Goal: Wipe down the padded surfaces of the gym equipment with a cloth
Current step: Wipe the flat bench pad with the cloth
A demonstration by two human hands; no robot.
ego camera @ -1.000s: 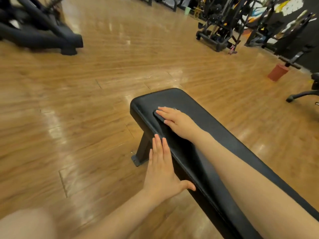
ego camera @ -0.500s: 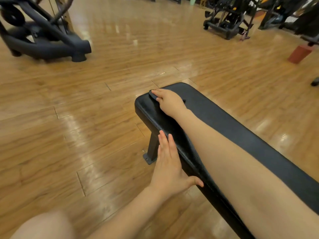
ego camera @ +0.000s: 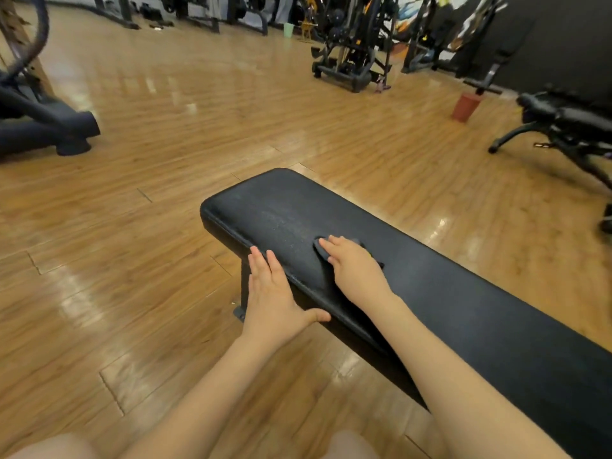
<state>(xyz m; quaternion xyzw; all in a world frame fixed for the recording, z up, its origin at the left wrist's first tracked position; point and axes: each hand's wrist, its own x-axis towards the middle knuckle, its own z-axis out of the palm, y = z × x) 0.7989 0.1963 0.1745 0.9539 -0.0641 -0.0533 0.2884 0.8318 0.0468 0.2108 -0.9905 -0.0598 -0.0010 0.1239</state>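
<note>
1. Head view, the bench: a black padded bench runs from the lower right toward the middle of the picture over a wooden floor. Its padded top is the surface being wiped.
2. Head view, the right hand: the right hand lies flat on the pad with straight fingers held close together, pressing a dark cloth. The cloth sits on the padded top, a little back from the bench's rounded far end, and only its edges show around the hand.
3. Head view, the left hand: the left hand rests open against the near side edge of the pad, fingers straight and together, thumb spread out. It holds nothing and seems to steady the bench.
4. Progress: faint pale streaks show on the pad beyond the cloth, which suggests the far end is wiped. The long stretch toward the lower right looks left to do, as does another padded machine at the right.
</note>
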